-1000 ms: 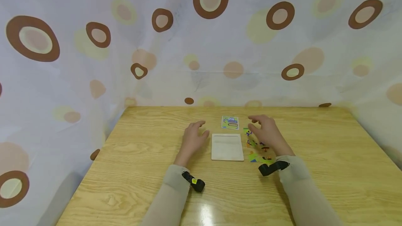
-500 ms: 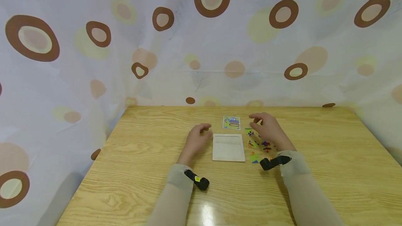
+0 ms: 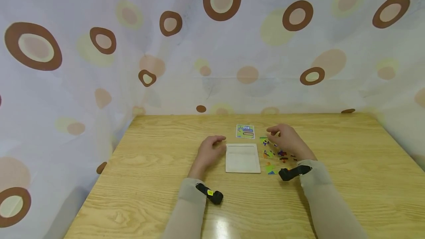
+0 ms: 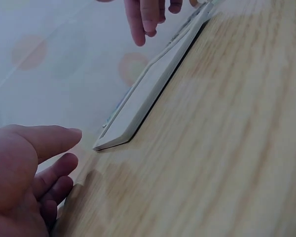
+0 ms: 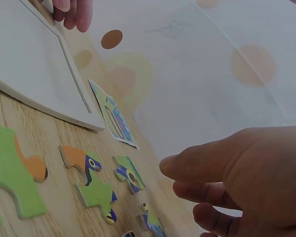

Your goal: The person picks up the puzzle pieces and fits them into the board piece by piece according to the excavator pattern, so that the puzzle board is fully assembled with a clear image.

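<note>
A shallow white puzzle tray (image 3: 243, 160) lies on the table between the two hands, its recess bare. My left hand (image 3: 210, 153) hovers by the tray's left edge, fingers loosely bent and holding nothing; in the left wrist view, a gap shows between its thumb (image 4: 56, 140) and the tray's corner. Over the right-hand puzzle pieces hangs my right hand (image 3: 288, 141), thumb and fingers apart with nothing between them. Several jigsaw pieces (image 5: 91, 182), green with orange and blue parts, are spread beneath it. Some are hidden behind the hand and wrist in the head view.
A small picture card (image 3: 245, 131) with a vehicle on a green ground lies behind the tray. Patterned curtain (image 3: 247, 95) closes off the back and sides of the wooden table (image 3: 149, 180). A black camera (image 3: 289, 173) sits on the right wrist, close over the pieces.
My left hand has shifted slightly right towards the tray, its fingers drawn closer together. My right hand has moved a little to the right, uncovering more pieces. The head view has shifted slightly.
</note>
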Tool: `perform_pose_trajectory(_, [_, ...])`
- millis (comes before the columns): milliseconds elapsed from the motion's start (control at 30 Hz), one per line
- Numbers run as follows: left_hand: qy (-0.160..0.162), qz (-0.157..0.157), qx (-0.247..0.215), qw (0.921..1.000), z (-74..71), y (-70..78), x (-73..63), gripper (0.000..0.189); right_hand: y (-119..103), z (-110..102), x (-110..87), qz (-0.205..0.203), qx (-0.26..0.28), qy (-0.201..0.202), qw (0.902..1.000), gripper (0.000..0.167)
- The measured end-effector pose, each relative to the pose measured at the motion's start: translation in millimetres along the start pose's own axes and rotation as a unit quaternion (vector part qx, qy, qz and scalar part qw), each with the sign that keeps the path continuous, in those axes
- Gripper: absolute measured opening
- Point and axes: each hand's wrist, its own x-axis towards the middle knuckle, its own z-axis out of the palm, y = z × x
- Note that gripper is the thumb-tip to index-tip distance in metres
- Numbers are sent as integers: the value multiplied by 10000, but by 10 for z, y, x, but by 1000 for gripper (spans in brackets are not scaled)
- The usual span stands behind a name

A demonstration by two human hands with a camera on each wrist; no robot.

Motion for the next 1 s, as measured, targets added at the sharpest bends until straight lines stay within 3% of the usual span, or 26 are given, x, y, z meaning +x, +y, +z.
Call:
perform_pose_trajectory(267, [-188,299,342,9988,-27,15,9,33,52,1,6,49,102,-225,9997,37])
perform_pose_trajectory(600, [-379,333,780,9957,-56,-12,-4,33,78,104,31,-31,0,-245,9997,38])
perform_pose_trajectory(1000, [-464,341,897,9943,-52,-20,-8,29,111,137,38,83,-28,-325,9994,39])
